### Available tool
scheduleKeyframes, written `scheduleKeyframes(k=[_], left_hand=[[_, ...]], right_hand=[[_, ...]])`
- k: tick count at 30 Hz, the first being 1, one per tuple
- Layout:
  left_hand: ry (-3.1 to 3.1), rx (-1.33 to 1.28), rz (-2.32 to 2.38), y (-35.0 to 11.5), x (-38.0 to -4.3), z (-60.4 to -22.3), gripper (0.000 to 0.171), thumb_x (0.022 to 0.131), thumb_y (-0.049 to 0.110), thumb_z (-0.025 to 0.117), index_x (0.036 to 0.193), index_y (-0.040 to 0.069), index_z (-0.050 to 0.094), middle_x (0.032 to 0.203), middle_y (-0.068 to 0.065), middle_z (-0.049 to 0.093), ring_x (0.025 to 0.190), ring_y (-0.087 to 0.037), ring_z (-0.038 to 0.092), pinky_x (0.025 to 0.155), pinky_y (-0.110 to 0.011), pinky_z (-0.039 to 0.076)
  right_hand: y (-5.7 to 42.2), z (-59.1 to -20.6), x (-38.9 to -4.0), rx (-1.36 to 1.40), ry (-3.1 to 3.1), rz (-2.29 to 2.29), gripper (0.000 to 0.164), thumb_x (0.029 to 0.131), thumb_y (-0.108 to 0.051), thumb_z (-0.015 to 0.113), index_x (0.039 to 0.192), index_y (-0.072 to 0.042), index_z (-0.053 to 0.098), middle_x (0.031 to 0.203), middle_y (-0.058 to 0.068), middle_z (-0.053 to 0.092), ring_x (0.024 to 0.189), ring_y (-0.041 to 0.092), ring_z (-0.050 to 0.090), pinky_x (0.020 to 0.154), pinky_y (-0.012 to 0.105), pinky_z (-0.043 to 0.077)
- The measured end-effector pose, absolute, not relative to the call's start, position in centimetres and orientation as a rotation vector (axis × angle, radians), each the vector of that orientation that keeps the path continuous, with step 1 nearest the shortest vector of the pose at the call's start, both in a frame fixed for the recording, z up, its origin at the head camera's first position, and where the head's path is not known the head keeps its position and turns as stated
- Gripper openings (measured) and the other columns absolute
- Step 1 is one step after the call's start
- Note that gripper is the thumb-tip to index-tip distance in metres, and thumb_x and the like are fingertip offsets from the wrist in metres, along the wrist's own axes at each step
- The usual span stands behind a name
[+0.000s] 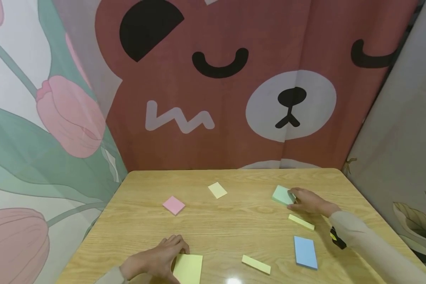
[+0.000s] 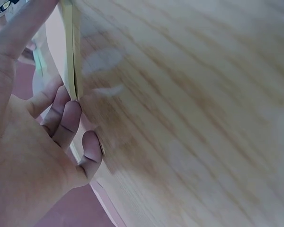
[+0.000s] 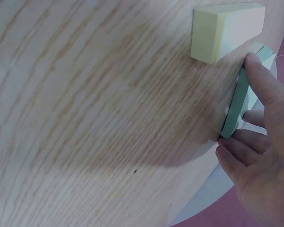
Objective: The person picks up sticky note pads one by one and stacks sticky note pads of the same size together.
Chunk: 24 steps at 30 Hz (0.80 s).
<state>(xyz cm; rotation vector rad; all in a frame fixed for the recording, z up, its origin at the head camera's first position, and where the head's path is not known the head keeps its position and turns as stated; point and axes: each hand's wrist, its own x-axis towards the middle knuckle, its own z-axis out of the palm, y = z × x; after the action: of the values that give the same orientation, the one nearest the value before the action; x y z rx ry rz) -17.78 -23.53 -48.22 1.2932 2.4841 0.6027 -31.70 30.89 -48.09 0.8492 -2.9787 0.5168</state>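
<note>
My left hand (image 1: 157,258) holds a pale yellow sticky note pad (image 1: 189,268) by its edges at the front of the table, thumb on the near side and fingers on the far side. The left wrist view shows that yellow pad (image 2: 70,47) edge-on between thumb and fingers. Toward the back right, my right hand (image 1: 309,202) grips a mint green sticky note pad (image 1: 282,195) at its right side. In the right wrist view the green pad (image 3: 236,101) is pinched between thumb and fingertips, its edge close to the tabletop.
Narrow yellow pads lie below the green one (image 1: 301,222) and at front centre (image 1: 256,264). A blue pad (image 1: 305,252) lies at front right. Further back are a pink pad (image 1: 174,205) and a small cream pad (image 1: 217,190). A printed curtain (image 1: 220,154) hangs behind the wooden table (image 1: 230,225).
</note>
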Motion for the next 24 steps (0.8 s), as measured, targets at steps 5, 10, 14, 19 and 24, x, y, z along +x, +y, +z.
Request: scheduleKeyframes(k=[5,10,14,19,24], left_hand=[[2.469,1.302,0.631,-23.47,-17.8,-48.16,0.073,0.076,0.055,0.079,0.128,0.013,0.048,0.111,0.011,0.039,0.101,-0.005,0.037,0.08,-0.028,0.034],[2.467,1.308,0.666,-23.35,-17.84,-48.11,0.081,0.076,0.053,0.081,0.137,0.011,0.049,0.106,0.009,0.038,0.096,-0.005,0.034,0.077,-0.023,0.033],[2.489,1.29,0.668,-23.26,-17.83,-48.06,0.078,0.077,0.055,0.08,0.138,0.016,0.053,0.102,0.009,0.035,0.092,-0.005,0.031,0.076,-0.021,0.033],[2.501,1.309,0.653,-23.22,-17.92,-48.01,0.076,0.077,0.054,0.08,0.138,0.019,0.054,0.104,0.008,0.035,0.094,-0.005,0.031,0.077,-0.023,0.034],[2.495,1.318,0.653,-23.19,-17.92,-47.92,0.075,0.077,0.055,0.08,0.137,0.017,0.054,0.113,0.008,0.039,0.099,-0.005,0.033,0.081,-0.024,0.038]], right_hand=[[31.03,-48.31,-31.77,0.826,-3.005,0.542,0.066,0.091,-0.033,0.073,0.13,0.016,0.051,0.122,0.031,0.057,0.089,0.025,0.06,0.074,0.042,0.049],[30.98,-48.06,-31.76,0.826,-3.01,0.547,0.067,0.091,-0.033,0.073,0.13,0.016,0.051,0.123,0.031,0.057,0.099,0.033,0.061,0.076,0.044,0.05],[30.9,-47.82,-31.64,0.823,-3.017,0.55,0.066,0.09,-0.033,0.073,0.13,0.015,0.052,0.122,0.03,0.058,0.097,0.03,0.061,0.074,0.042,0.049],[30.78,-47.58,-31.44,0.815,-3.029,0.554,0.066,0.091,-0.033,0.073,0.131,0.015,0.051,0.125,0.031,0.057,0.103,0.036,0.06,0.08,0.048,0.05],[30.62,-47.53,-31.36,0.814,-3.033,0.556,0.066,0.09,-0.033,0.073,0.13,0.015,0.051,0.125,0.032,0.056,0.11,0.043,0.058,0.084,0.052,0.05]])
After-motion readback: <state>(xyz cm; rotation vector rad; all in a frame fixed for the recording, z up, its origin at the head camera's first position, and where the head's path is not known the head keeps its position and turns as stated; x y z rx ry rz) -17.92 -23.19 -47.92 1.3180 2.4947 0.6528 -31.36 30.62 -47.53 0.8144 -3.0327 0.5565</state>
